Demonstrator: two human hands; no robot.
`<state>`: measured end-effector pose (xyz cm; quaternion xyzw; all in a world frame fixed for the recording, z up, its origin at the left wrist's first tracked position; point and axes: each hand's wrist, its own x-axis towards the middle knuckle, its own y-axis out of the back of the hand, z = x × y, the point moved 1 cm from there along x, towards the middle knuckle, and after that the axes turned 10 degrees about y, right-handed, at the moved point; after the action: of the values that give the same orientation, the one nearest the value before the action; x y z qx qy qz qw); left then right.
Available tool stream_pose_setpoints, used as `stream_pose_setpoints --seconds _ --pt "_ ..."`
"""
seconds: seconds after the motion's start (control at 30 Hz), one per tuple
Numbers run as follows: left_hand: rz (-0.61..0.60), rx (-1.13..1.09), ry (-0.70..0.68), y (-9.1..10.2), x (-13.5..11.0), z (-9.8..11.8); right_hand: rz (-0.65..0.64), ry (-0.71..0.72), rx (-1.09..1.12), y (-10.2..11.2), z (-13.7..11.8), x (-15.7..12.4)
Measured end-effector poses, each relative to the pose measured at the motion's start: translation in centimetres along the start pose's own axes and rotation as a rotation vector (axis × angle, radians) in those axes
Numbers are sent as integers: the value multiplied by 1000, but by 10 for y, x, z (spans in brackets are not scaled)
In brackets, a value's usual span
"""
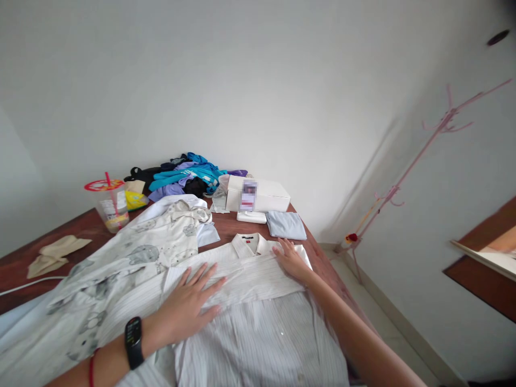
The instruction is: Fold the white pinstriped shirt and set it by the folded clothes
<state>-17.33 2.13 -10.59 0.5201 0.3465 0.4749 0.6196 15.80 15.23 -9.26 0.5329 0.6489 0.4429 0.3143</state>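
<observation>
A white striped collared shirt [262, 328] lies spread on the brown table [92, 228], collar away from me, with its sleeves folded across the chest. My left hand [189, 303], with a black watch on the wrist, lies flat on the folded sleeve, fingers spread. My right hand [291, 259] presses flat on the shirt's right shoulder near the collar, fingers stretched out. Neither hand holds anything.
A pale printed garment [133, 258] lies left of the shirt. Behind are a pile of blue, purple and black clothes [187, 174], a white box [258, 194], a folded grey cloth [286, 224], a plastic cup with a red straw [110, 204] and a beige cloth [56, 252]. A pink coat stand [407, 172] is at right.
</observation>
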Motion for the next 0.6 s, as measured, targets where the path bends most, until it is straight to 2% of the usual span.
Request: stream_pose_setpoints --seconds 0.1,0.2,0.4,0.6 --pt "0 19 -3 3 -1 1 3 -49 -161 -23 29 6" --pt "7 31 0 2 0 1 -10 -47 -231 -28 43 5" --pt "-5 101 -22 5 1 1 -12 -26 -264 -32 47 10" --pt "-66 136 -8 12 3 5 -1 -28 -194 -32 47 9"
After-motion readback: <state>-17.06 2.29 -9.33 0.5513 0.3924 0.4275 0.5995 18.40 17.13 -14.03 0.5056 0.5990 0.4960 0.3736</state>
